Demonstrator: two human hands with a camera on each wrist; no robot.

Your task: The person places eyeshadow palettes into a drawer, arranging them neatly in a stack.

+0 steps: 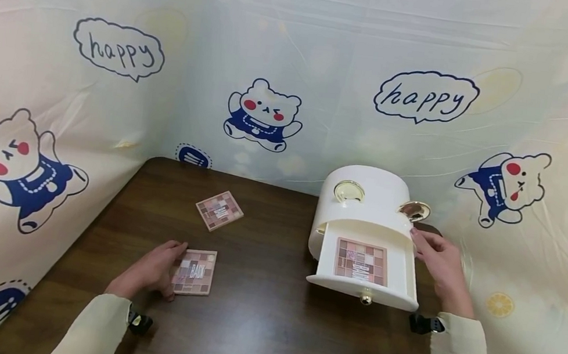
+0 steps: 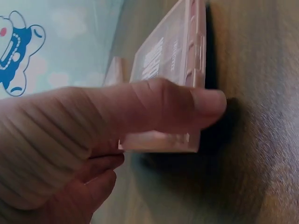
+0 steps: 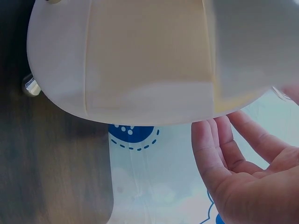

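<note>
In the head view my left hand [image 1: 160, 268] grips an eyeshadow palette [image 1: 195, 272] by its left side, thumb at the near edge and fingers at the far one. The left wrist view shows the thumb [image 2: 187, 105] across the edge of this pink palette [image 2: 175, 51], with a shadow beside it on the wood. My right hand [image 1: 439, 265] rests its fingertips on the right side of a white rounded storage box [image 1: 373, 202]; in the right wrist view the fingers [image 3: 209, 149] are fairly straight. The box's drawer [image 1: 386, 296] is pulled out, with another palette [image 1: 361, 262] lying inside.
A third palette [image 1: 219, 210] lies askew farther back on the dark wooden table [image 1: 256, 326]. A gold knob [image 1: 366, 298] sticks out from the drawer front. Two gold-coloured round pieces [image 1: 415, 210] sit on the box. Printed cloth [image 1: 339, 60] hangs close around the table.
</note>
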